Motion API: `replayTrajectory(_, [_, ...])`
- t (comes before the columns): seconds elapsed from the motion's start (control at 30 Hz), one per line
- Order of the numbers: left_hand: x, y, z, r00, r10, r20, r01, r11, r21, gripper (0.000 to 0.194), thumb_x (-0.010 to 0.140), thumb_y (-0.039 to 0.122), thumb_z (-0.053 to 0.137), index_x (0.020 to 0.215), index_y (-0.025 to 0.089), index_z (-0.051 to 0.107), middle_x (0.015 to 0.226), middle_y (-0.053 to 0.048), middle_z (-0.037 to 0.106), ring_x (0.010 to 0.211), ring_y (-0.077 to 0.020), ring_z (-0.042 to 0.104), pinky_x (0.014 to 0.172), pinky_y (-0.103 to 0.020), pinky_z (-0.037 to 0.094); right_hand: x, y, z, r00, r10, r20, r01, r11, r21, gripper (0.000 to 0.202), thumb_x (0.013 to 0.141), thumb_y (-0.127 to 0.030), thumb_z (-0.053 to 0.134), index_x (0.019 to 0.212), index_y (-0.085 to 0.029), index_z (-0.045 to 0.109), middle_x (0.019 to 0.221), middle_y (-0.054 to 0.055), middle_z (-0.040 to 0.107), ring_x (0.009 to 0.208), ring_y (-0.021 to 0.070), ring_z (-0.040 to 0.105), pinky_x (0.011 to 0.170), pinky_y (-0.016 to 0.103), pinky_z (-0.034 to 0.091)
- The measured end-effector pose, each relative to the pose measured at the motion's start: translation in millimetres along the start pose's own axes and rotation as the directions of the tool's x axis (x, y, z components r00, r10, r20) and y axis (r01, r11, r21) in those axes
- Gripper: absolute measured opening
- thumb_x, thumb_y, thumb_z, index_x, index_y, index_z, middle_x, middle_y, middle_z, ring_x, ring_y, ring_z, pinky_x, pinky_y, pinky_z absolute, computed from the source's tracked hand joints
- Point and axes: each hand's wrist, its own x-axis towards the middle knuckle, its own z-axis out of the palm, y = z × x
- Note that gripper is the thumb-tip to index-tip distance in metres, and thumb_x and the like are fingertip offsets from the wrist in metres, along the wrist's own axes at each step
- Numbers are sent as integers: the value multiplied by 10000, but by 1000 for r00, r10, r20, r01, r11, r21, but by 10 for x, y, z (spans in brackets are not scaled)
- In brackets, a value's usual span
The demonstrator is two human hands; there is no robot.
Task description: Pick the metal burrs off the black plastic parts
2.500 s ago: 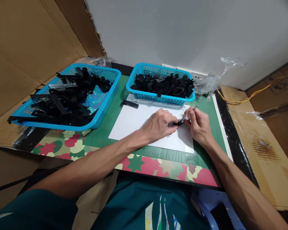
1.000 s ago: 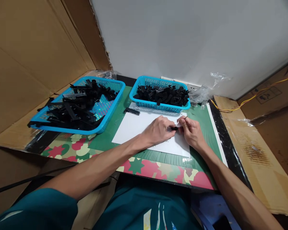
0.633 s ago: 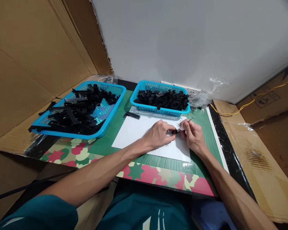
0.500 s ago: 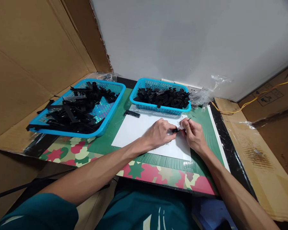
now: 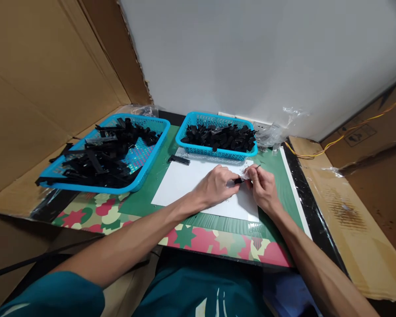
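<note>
My left hand [image 5: 217,186] pinches a small black part [image 5: 239,180] above the white sheet [image 5: 178,180]. Close beside it, my right hand [image 5: 263,185] is closed around a thin dark tool [image 5: 258,167], with a crumpled whitish wrap at its fingers. The tool's working end is hidden at the part. Dark crumbs are scattered on the sheet near both hands. One black piece [image 5: 179,160] lies across the sheet's upper left edge.
A large blue basket [image 5: 141,181] of long black pieces stands at left. Behind the sheet is a smaller blue basket [image 5: 232,154] of black pieces. Clear plastic [image 5: 270,134] and yellow wires [image 5: 308,156] lie at right. Cardboard [image 5: 350,207] borders the table.
The whole view has shifted slightly. Both hands remain together at the black part, with only a slight change in their pose.
</note>
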Motion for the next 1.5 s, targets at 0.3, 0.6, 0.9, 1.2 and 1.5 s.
replayTrajectory(0.3, [-7,34,-108,952,-226,-204,198,969,-149,167,996,281,623,1123,196,688,886,-8,710,714,-149,581,768,-313,474,147,148,-411,925,209,-318,-104,943,316,563,983,-606,589,592,-234,429,515,-39,453,460,121,440,469,256,346])
replayTrajectory(0.6, [24,-48,-146,890,-418,-181,284,820,-496,343,1055,420,533,1313,202,588,857,-8,681,712,-137,578,629,-244,458,162,246,-413,995,94,27,-92,994,-51,484,1060,-605,436,961,-193,670,670,-14,532,599,157,476,597,290,369])
replayTrajectory(0.9, [57,-62,-142,891,-436,-128,294,767,-570,268,1004,405,631,1188,211,640,863,-7,633,767,-141,591,658,-235,458,-18,-146,-187,842,54,537,98,963,-251,176,987,-362,691,925,-205,740,839,5,735,727,157,597,847,341,402])
replayTrajectory(1.2, [59,24,-170,928,-372,17,327,794,-512,212,1031,388,574,1072,195,651,881,8,600,726,-123,509,671,-253,395,-51,-225,-76,814,103,572,67,961,-268,123,974,-196,660,921,-209,770,786,-3,742,690,152,607,840,333,432])
replayTrajectory(1.5, [45,19,-191,936,-333,113,344,802,-488,133,981,254,579,973,180,689,925,-4,635,725,-125,508,679,-267,393,-5,-232,-218,824,149,547,-9,968,-251,123,971,-226,619,910,-179,714,732,-3,667,640,137,543,659,274,406])
